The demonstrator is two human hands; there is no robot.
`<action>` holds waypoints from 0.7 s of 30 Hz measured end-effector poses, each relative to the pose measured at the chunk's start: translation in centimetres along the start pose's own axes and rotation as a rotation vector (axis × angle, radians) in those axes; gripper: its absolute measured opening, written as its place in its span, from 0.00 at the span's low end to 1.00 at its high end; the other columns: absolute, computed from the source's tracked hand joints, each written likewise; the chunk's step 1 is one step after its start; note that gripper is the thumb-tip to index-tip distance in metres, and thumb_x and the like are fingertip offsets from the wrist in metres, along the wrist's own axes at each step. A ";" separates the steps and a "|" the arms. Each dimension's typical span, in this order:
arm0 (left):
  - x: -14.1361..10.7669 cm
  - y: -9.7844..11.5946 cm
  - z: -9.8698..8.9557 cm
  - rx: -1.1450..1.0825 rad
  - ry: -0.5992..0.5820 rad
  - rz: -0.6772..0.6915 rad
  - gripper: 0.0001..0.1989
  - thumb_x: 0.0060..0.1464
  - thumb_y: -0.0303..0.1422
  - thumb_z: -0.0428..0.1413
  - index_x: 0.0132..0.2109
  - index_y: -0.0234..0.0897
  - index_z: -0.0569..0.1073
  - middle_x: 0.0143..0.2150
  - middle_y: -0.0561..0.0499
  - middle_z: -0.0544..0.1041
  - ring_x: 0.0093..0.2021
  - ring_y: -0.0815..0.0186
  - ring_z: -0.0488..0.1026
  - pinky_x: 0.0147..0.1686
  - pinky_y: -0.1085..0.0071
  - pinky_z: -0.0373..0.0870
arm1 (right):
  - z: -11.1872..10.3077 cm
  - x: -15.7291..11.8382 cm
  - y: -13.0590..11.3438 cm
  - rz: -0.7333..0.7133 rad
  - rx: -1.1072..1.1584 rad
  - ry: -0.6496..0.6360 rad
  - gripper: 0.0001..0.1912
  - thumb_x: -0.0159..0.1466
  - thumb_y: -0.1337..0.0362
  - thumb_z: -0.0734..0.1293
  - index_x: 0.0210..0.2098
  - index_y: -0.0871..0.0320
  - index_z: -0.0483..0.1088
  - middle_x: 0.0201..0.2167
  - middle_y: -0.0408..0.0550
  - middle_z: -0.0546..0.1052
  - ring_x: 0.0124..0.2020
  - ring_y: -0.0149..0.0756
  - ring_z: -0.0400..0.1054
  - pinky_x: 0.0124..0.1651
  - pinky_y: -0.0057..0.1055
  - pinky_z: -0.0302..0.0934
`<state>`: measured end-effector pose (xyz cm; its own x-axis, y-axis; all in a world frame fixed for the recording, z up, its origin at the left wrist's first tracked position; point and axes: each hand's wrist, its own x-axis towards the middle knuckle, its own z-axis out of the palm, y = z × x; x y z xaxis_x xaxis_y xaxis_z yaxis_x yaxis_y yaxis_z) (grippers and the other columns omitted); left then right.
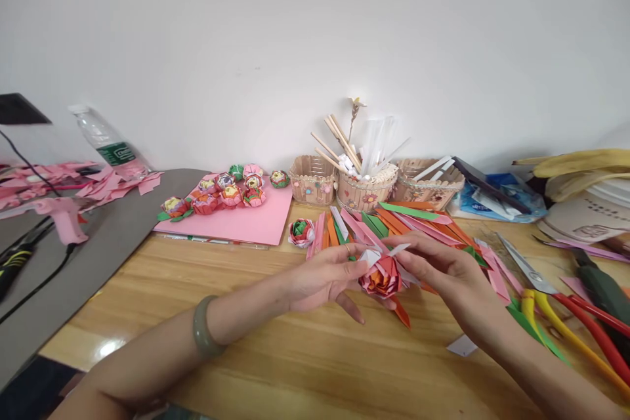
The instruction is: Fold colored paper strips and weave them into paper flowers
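Observation:
Between my two hands is a folded paper flower (381,277) with red, orange and pink petals and white pieces along its upper side. My left hand (327,275) grips it from the left, thumb and forefinger pressed on a white petal. From the right, my right hand (438,269) pinches another white paper tip at the flower's upper edge. The flower is held just above the wooden table (275,354). Folded paper strips (418,220) in pink, orange and green lie behind the hands. A white and red paper flower with a green middle (301,233) sits to the left of them.
Several finished paper flowers (231,195) rest on a pink sheet (260,226). Three wooden baskets (315,189) stand by the wall, holding sticks and clear tubes. Scissors (534,272) lie at right. A pink glue gun (66,218) and a plastic bottle (111,141) are at left.

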<state>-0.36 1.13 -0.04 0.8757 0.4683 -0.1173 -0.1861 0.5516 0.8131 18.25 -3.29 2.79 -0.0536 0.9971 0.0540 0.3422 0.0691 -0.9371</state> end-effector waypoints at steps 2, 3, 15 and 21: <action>0.1 -0.2 -0.1 0.016 -0.009 -0.040 0.20 0.49 0.42 0.56 0.48 0.38 0.68 0.41 0.42 0.73 0.36 0.63 0.73 0.24 0.75 0.69 | 0.0 -0.1 -0.1 0.002 0.011 -0.039 0.12 0.56 0.53 0.65 0.28 0.54 0.73 0.31 0.45 0.73 0.35 0.38 0.66 0.37 0.30 0.60; 0.1 -0.2 -0.1 0.030 -0.002 -0.050 0.21 0.49 0.44 0.55 0.46 0.36 0.69 0.41 0.42 0.73 0.36 0.64 0.72 0.25 0.75 0.69 | 0.0 -0.2 -0.2 0.005 0.009 -0.052 0.12 0.56 0.53 0.65 0.28 0.55 0.73 0.30 0.45 0.72 0.33 0.37 0.66 0.35 0.30 0.60; 0.7 -0.3 0.6 0.366 0.288 0.062 0.15 0.43 0.42 0.59 0.27 0.31 0.75 0.27 0.51 0.74 0.32 0.67 0.70 0.42 0.69 0.64 | 1.0 0.2 0.9 -0.091 -0.112 -0.080 0.14 0.58 0.53 0.64 0.34 0.55 0.76 0.31 0.48 0.74 0.34 0.39 0.67 0.38 0.34 0.60; 0.8 -0.3 0.6 0.369 0.333 0.099 0.14 0.41 0.34 0.60 0.38 0.33 0.76 0.32 0.50 0.77 0.36 0.66 0.72 0.42 0.68 0.65 | 1.4 0.0 1.5 0.089 0.026 -0.031 0.18 0.50 0.49 0.69 0.33 0.55 0.75 0.27 0.47 0.77 0.28 0.38 0.68 0.31 0.33 0.63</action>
<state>0.65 0.92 -0.01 0.6612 0.7338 -0.1562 -0.0387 0.2414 0.9697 17.49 -3.17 0.89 -0.0528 0.9978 -0.0403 0.3229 -0.0211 -0.9462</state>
